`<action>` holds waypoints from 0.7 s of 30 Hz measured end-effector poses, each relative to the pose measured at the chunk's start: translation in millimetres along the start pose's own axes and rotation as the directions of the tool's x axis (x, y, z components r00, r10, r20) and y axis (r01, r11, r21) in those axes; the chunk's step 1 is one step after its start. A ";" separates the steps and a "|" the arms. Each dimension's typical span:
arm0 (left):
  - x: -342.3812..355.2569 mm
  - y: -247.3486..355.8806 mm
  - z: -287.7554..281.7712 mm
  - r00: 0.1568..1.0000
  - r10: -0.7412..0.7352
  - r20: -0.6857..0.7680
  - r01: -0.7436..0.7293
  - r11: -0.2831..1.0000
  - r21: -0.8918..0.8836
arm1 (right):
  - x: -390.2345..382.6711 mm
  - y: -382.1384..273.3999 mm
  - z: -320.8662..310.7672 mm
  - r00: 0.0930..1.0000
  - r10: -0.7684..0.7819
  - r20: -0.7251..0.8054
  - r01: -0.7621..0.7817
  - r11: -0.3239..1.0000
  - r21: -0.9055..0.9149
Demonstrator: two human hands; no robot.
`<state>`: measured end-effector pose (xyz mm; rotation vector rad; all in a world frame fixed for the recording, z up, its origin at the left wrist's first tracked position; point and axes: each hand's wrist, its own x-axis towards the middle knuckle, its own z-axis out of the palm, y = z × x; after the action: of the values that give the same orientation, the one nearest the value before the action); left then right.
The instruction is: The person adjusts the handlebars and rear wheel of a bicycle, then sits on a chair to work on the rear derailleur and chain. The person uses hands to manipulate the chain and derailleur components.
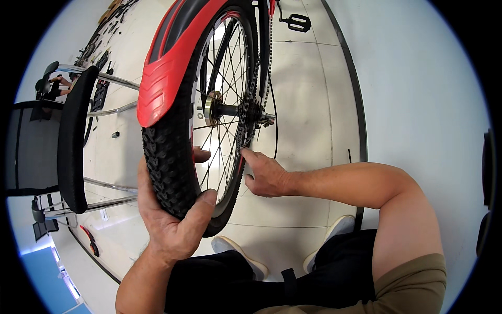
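A bicycle's rear wheel (170,175) with a knobby black tyre stands upright before me, under a red and black mudguard (161,89). Wrapped round the tyre's near part is my left hand (175,225), its thumb on the spoke side and fingers around the far side. My right hand (267,172) is to the right of the wheel, its index finger stretched to the lower end of the chain and derailleur (244,137). Its thumb is apart from that finger, and I see nothing held in it. The hub (227,110) shows between the spokes.
A black chair (73,141) with chrome legs stands close on the left. Tools and parts (102,68) lie on the tiled floor at the far left, where another person's arm (64,83) shows. A pedal (298,22) sticks out at the top. A white wall (413,104) borders the right.
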<state>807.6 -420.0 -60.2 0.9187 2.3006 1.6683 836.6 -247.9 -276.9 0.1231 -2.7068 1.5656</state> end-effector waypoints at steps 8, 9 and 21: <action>4.6 2.5 -2.9 0.999 0.006 0.036 -0.008 0.999 0.044 | 13.1 3.9 -17.0 0.980 0.190 0.064 -0.194 0.980 0.052; 4.2 2.5 -2.1 1.000 0.003 0.030 -0.004 0.999 0.042 | 12.8 7.7 -13.7 0.982 0.187 0.036 -0.189 0.979 0.082; 5.0 1.2 1.2 0.999 0.001 0.035 -0.002 1.000 0.023 | 21.6 3.5 -11.3 0.978 0.144 -0.153 -0.064 0.898 0.435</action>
<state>804.6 -415.9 -58.5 0.9464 2.3018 1.6161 814.5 -237.7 -273.2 -0.1592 -2.2264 2.0685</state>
